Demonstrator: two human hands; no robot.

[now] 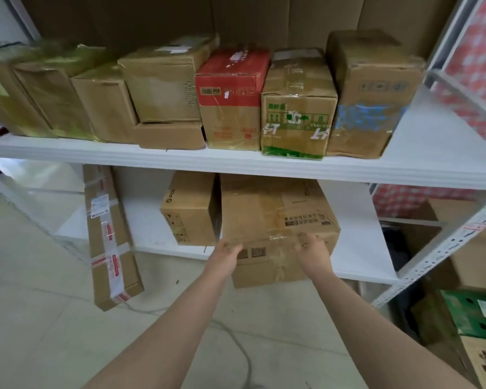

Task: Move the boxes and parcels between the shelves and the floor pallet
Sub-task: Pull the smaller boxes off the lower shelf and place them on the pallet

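The left hand [227, 249] and right hand [310, 244] touch the large taped brown cardboard box [264, 209], grip unclear; overhanging its white shelf [357, 248], it could tip.

Left hand [227, 249] grips large box [267, 211], right hand [311, 246] touches it — lower shelf [361, 248].

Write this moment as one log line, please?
left hand, right hand: at big box front edge | box: lower shelf | grip: unclear

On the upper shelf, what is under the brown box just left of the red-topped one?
A flat cardboard box lies under that brown box, on the white shelf. Only its front face shows; its depth and anything behind it are covered.
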